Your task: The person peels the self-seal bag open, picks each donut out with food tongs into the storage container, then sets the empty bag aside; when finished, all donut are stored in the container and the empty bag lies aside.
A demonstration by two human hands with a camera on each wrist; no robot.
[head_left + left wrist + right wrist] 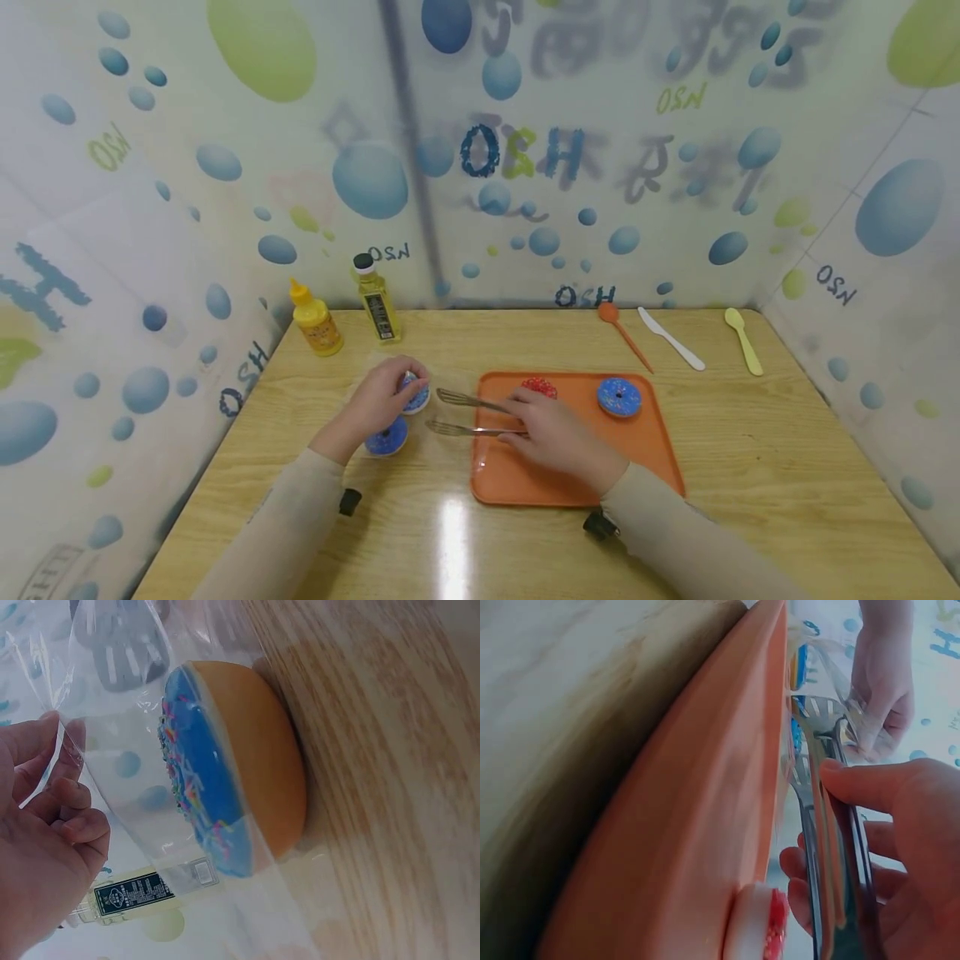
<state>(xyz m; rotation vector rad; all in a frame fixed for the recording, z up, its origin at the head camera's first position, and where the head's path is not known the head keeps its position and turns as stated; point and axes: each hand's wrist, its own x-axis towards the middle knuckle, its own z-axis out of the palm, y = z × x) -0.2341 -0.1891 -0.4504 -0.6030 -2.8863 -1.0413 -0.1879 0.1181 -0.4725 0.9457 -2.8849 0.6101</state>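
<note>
My left hand (378,402) pinches the edge of a clear plastic bag (120,750) between fingertips and thumb, lifting it. Two toy donuts with blue icing are close to this hand, a plain blue one (386,438) and a sprinkled one (416,398) partly covered by the fingers. In the left wrist view a sprinkled blue donut (206,772) shows through the film. My right hand (558,437) grips metal tongs (476,432) over the orange tray, their slotted ends spread apart and pointing left toward the bag.
The orange tray (495,483) carries a blue donut (619,397) and a red-topped one (539,387). Behind stand a yellow squeeze bottle (317,321) and an oil bottle (378,304). A red spoon (625,335), white knife (671,339) and yellow spoon (743,342) lie at the back right.
</note>
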